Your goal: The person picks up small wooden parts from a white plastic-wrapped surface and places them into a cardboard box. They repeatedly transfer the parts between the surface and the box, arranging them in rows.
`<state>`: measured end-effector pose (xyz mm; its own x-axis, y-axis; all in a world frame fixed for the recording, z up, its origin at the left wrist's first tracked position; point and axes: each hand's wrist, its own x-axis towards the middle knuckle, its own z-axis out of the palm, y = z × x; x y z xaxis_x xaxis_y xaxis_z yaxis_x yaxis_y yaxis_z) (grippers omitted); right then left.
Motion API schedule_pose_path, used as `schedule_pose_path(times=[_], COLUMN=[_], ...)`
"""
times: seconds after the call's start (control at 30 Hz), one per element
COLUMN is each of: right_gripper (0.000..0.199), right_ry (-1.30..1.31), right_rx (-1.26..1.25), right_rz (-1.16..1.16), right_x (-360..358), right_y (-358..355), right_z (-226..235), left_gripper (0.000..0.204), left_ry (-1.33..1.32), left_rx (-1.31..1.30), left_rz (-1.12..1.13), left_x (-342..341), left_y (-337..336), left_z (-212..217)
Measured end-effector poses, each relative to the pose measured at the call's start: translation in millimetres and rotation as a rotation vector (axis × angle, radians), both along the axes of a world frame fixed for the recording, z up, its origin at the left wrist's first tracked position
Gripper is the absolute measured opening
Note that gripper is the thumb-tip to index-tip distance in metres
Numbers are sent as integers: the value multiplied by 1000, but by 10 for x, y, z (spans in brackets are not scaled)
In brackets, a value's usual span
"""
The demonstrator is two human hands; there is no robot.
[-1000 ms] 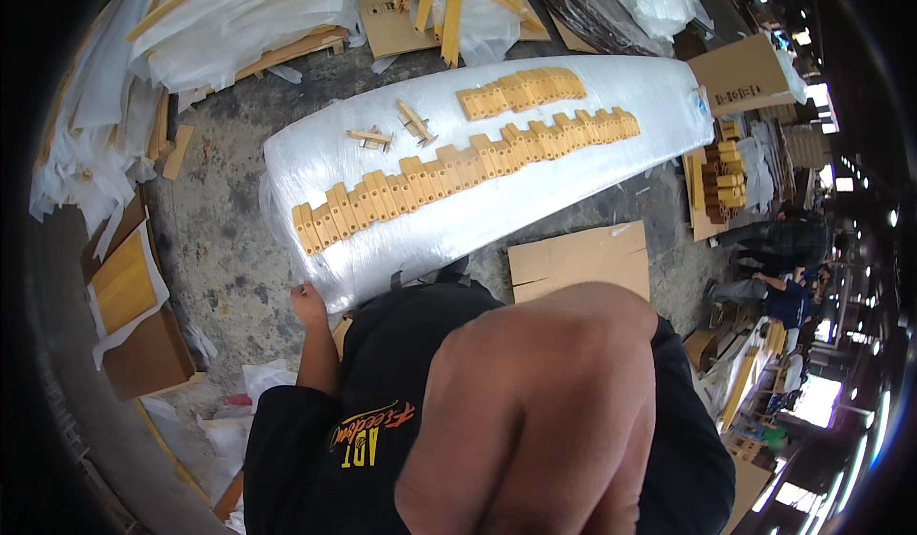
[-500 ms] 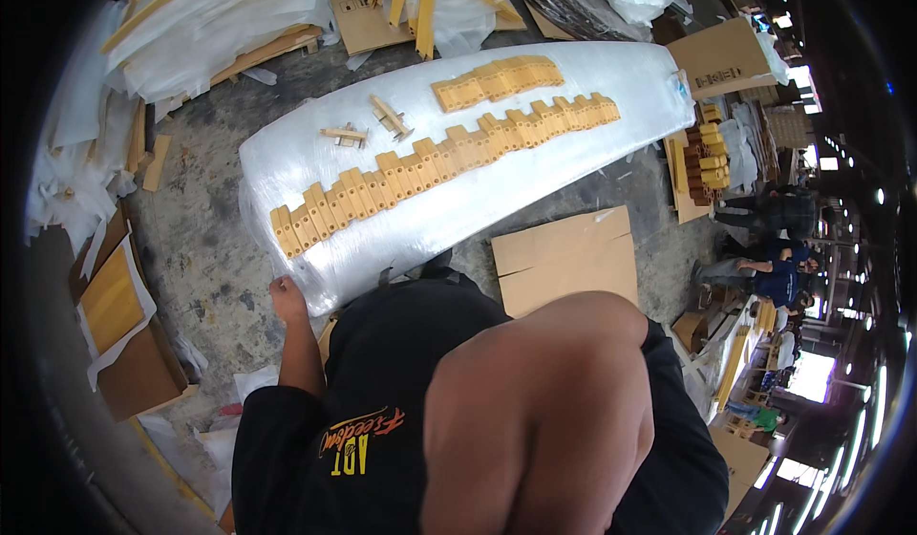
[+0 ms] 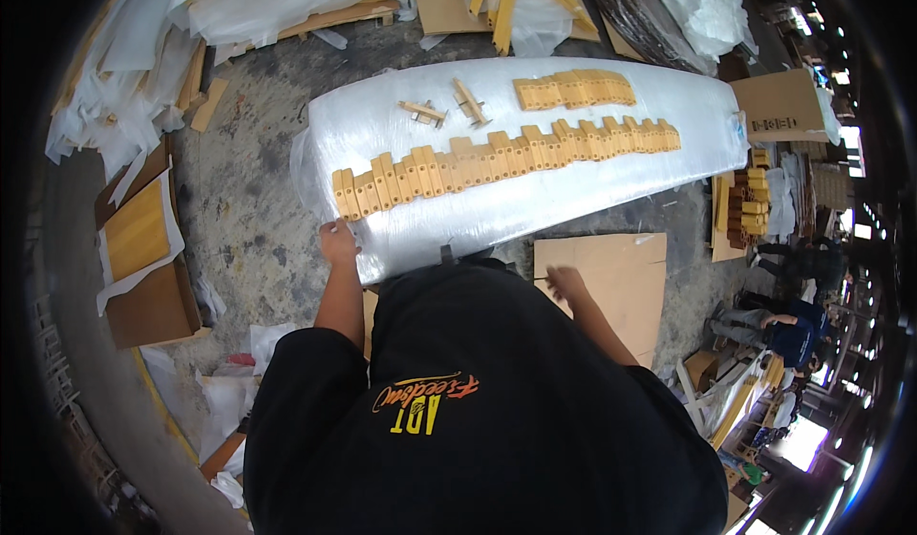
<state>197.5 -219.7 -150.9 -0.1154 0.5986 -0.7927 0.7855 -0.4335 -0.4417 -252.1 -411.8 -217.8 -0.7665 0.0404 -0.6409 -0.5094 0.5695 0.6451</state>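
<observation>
Right hand [image 3: 565, 285] drops to six o'clock of the bench [image 3: 535, 203], grip loose, seemingly freed; left hand [image 3: 338, 243], grip unclear, nears the blocks [image 3: 506, 156] at eight.

The person wears a black short-sleeved shirt [image 3: 535, 420] with yellow and orange-red lettering [image 3: 416, 415].

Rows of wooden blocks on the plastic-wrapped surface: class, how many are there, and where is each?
2: the long row runs across the middle of the wrapped surface; the short row lies beyond its right half. None looks hidden.
</observation>
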Motion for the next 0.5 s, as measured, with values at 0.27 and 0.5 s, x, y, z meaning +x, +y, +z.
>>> schedule_pose_path(times=[0.27,0.5], right_gripper=[35,35], right_ry=[-125,56], right_rx=[-254,-153], right_rz=[-567,-466], right_x=[1019,467], right_y=[-393,-54], right_z=[-148,-54], left_gripper=[45,47], left_ry=[7,40], left_rx=[-51,-22], left_rz=[-44,-23], left_x=[-37,-40], left_y=[91,188], left_z=[-82,-57])
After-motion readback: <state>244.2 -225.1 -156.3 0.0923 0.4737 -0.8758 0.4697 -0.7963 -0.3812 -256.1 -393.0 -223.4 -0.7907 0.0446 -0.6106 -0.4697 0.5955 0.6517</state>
